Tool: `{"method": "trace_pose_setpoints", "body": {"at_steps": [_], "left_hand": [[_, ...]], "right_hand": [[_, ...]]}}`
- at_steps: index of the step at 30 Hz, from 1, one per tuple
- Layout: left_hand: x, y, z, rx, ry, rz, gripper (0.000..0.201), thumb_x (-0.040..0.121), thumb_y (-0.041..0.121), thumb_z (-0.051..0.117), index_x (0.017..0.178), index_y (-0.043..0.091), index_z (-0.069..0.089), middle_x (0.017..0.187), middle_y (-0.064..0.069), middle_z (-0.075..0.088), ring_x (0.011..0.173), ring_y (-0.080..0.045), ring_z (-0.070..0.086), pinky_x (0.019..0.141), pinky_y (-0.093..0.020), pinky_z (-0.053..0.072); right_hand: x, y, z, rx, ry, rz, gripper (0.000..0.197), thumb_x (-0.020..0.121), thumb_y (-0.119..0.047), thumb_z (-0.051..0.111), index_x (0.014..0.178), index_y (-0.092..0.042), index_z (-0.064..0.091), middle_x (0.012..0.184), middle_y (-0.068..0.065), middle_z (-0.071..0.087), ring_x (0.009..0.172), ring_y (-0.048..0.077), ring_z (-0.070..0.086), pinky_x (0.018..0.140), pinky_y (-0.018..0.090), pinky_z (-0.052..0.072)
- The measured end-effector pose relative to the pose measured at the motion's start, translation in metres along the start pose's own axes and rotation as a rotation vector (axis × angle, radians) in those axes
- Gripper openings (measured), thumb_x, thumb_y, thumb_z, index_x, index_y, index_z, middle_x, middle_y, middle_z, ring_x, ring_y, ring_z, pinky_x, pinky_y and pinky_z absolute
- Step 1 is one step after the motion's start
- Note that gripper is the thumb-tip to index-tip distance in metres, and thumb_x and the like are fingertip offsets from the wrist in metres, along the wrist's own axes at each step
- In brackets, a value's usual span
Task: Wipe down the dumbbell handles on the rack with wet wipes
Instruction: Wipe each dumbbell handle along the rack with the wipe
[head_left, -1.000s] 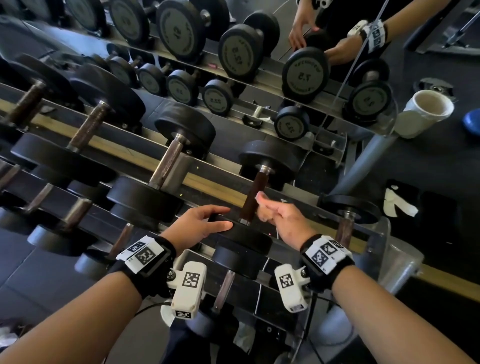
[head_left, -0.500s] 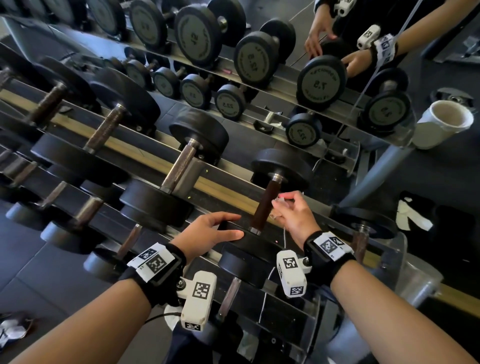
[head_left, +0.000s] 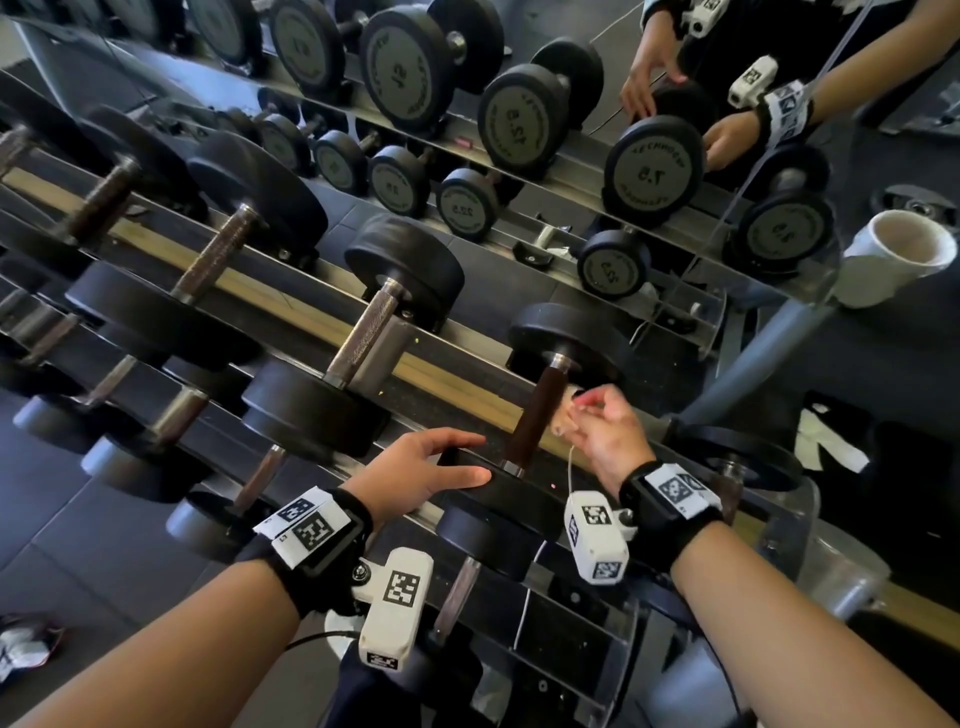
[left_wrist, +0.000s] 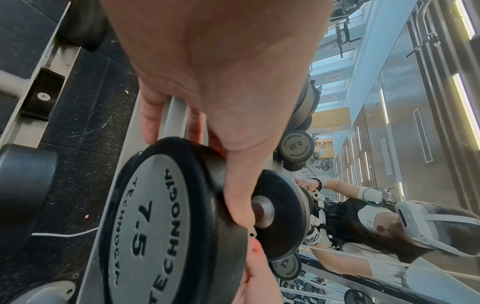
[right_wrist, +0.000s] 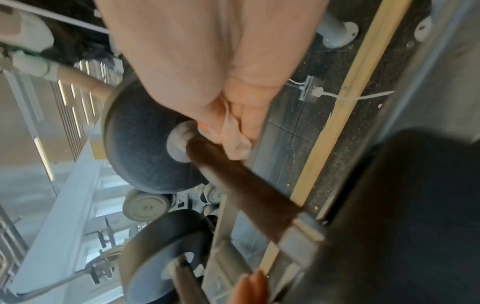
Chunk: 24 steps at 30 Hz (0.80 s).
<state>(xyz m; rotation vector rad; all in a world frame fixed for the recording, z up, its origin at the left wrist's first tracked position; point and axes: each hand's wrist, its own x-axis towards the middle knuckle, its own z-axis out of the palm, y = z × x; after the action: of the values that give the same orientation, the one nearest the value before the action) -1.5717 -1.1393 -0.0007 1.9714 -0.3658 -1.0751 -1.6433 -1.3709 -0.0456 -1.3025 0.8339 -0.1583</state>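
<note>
A 7.5 dumbbell lies on the rack's upper tier with a dark brown handle between two black heads. My left hand rests on its near head, thumb and straight fingers spanning the rim; the left wrist view shows the thumb across the edge of that head. My right hand pinches a pale crumpled wet wipe against the right side of the handle, close to the far head. In the right wrist view the wipe touches the handle just below the collar.
Heavier dumbbells fill the rack to the left, smaller ones sit on the lower tier. A mirror behind reflects the rack and my arms. A white tube end stands at the right. Crumpled material lies on the floor, lower left.
My right hand has slid the wipe up the handle from near its lower part to the end by the far head. The left hand has stayed on the near head.
</note>
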Motion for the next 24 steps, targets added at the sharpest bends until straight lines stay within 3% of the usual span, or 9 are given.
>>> {"method": "trace_pose_setpoints", "body": {"at_steps": [6,9,12,15,17,19,20,22,24], "left_hand": [[0.0,-0.001,0.0,-0.032,-0.001,0.006,0.041,0.079,0.039,0.078,0.118,0.046,0.064,0.111,0.016,0.067,0.086,0.014,0.061,0.058,0.001,0.042],[0.001,-0.002,0.0,-0.024,-0.002,-0.003,0.041,0.078,0.042,0.078,0.117,0.048,0.064,0.111,0.019,0.066,0.088,0.016,0.06,0.065,-0.003,0.042],[0.001,-0.002,0.0,-0.023,-0.004,-0.01,0.041,0.079,0.042,0.077,0.117,0.049,0.064,0.111,0.018,0.067,0.091,0.014,0.061,0.073,-0.007,0.039],[0.0,0.0,0.0,-0.025,-0.007,-0.01,0.04,0.08,0.041,0.077,0.117,0.047,0.064,0.11,0.016,0.068,0.089,0.01,0.063,0.064,-0.003,0.044],[-0.001,0.001,0.0,-0.031,-0.008,-0.009,0.04,0.08,0.04,0.077,0.117,0.045,0.064,0.109,0.014,0.068,0.087,0.011,0.063,0.061,0.0,0.043],[-0.001,0.002,-0.001,-0.033,-0.012,-0.01,0.04,0.08,0.039,0.077,0.118,0.045,0.063,0.109,0.015,0.067,0.089,0.009,0.063,0.067,-0.004,0.044],[-0.001,0.002,-0.001,-0.035,-0.015,-0.011,0.04,0.081,0.039,0.076,0.118,0.044,0.063,0.11,0.016,0.067,0.093,0.006,0.063,0.072,-0.008,0.043],[-0.001,0.002,-0.001,-0.04,-0.02,-0.012,0.041,0.082,0.037,0.076,0.12,0.043,0.063,0.112,0.014,0.066,0.102,-0.001,0.062,0.079,-0.014,0.041],[-0.001,0.002,0.0,-0.045,-0.022,-0.013,0.041,0.082,0.037,0.076,0.121,0.041,0.063,0.112,0.013,0.066,0.104,-0.004,0.062,0.081,-0.016,0.042]], "right_hand": [[-0.027,0.022,0.008,-0.284,-0.132,-0.032,0.031,0.095,0.001,0.051,0.076,-0.021,0.042,0.094,0.016,0.058,0.093,0.036,0.064,0.091,0.052,0.053],[-0.033,0.027,-0.005,-0.301,-0.212,-0.05,0.04,0.094,0.001,0.052,0.068,-0.03,0.046,0.087,0.009,0.059,0.087,0.03,0.062,0.088,0.049,0.051],[-0.025,0.019,-0.007,-0.248,-0.083,-0.043,0.04,0.094,-0.006,0.056,0.066,-0.034,0.051,0.1,0.008,0.064,0.098,0.031,0.066,0.087,0.05,0.056],[-0.01,0.003,0.003,-0.188,0.058,-0.095,0.031,0.094,-0.004,0.055,0.075,-0.027,0.05,0.108,0.018,0.062,0.104,0.036,0.063,0.092,0.051,0.053],[-0.01,0.002,0.009,-0.214,0.064,-0.133,0.03,0.094,0.0,0.053,0.075,-0.023,0.046,0.099,0.017,0.06,0.094,0.031,0.062,0.087,0.044,0.053],[-0.023,0.015,0.009,-0.241,-0.015,-0.122,0.032,0.093,0.001,0.053,0.074,-0.024,0.046,0.089,0.006,0.06,0.083,0.021,0.062,0.076,0.031,0.052],[-0.033,0.023,0.008,-0.283,-0.079,-0.098,0.032,0.094,-0.002,0.054,0.073,-0.025,0.048,0.087,0.005,0.062,0.082,0.02,0.064,0.074,0.031,0.053],[-0.047,0.03,0.003,-0.365,-0.201,-0.063,0.032,0.095,-0.006,0.055,0.07,-0.025,0.049,0.084,0.007,0.062,0.082,0.023,0.065,0.08,0.04,0.054],[-0.042,0.02,-0.004,-0.421,-0.189,-0.075,0.03,0.095,-0.006,0.057,0.071,-0.024,0.049,0.085,0.014,0.063,0.085,0.029,0.065,0.086,0.05,0.054]]}}
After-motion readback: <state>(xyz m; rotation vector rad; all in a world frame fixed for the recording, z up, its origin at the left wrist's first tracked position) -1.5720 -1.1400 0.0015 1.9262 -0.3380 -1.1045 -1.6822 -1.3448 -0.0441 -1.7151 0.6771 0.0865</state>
